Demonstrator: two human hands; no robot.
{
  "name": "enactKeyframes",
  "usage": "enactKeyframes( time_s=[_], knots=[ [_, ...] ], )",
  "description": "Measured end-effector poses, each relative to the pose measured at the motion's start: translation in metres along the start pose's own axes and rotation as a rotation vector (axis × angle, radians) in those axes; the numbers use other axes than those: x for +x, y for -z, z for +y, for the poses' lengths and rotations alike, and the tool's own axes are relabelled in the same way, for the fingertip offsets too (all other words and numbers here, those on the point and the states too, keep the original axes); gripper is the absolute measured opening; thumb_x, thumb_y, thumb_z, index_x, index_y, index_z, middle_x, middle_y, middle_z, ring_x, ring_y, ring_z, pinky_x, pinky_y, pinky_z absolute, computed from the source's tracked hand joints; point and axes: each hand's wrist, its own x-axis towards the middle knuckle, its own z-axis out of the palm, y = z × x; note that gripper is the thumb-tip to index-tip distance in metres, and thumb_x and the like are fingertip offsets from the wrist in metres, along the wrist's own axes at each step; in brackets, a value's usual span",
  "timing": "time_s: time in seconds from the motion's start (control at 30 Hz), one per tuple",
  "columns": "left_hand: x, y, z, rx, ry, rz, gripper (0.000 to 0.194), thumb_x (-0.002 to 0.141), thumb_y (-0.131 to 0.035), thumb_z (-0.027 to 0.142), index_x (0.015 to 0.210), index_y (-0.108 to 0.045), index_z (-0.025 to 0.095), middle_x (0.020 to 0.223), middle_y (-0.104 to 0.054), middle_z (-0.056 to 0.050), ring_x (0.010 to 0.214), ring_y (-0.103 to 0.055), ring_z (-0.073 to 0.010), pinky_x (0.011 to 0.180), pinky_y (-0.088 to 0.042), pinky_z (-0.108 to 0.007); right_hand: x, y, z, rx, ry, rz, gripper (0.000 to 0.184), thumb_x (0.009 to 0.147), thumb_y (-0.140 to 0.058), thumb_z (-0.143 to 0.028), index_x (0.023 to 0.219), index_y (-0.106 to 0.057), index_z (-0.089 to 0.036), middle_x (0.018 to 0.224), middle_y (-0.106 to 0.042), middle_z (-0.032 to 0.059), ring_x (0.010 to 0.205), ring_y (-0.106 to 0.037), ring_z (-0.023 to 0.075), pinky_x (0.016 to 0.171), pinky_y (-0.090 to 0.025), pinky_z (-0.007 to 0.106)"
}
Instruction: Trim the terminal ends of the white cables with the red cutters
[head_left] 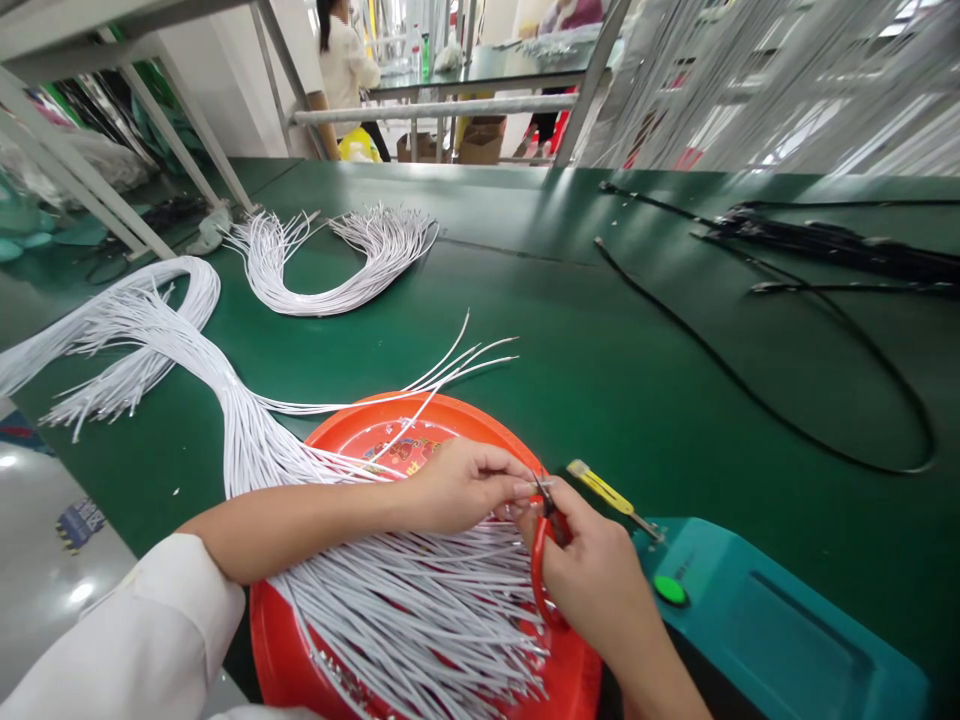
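Note:
My right hand (592, 560) is closed around red-handled scissors (539, 570). Their dark blades meet the tip of a white wire at my left fingertips. Pinched together, the fingers of my left hand (469, 487) hold that wire near its end. Both hands are above a red plastic basin (480, 412), which has a printed bottom. A thick bundle of white wires (420, 590) lies across the basin under my left forearm, its cut ends fanned toward the right. Several single wires (450, 370) stick out past the basin's far rim.
On the green table (540, 300) lie a curved white wire bundle (322, 295) and another bundle (135, 310) at left. Black cables (847, 240) spread at right. A teal machine (780, 620) and a yellow-handled tool (604, 487) sit near my right hand. A person (345, 60) stands beyond.

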Motion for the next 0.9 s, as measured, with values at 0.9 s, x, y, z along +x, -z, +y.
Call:
enactKeyframes(
  time_s=[0.9],
  knots=[
    [0.003,0.001,-0.003,0.001,0.006,0.120,0.012,0.075,-0.061,0.021,0.072,-0.066,0.011,0.065,-0.061,-0.001,0.060,-0.052,-0.0081,0.059,-0.042,-0.020,0.009,0.004,0.012,0.000,0.003,-0.056,0.016,0.077,-0.050,-0.036,0.081,-0.059,-0.023,0.054,-0.058,-0.0030,0.046,-0.051,0.0146,0.046,-0.037,0.024]
  ],
)
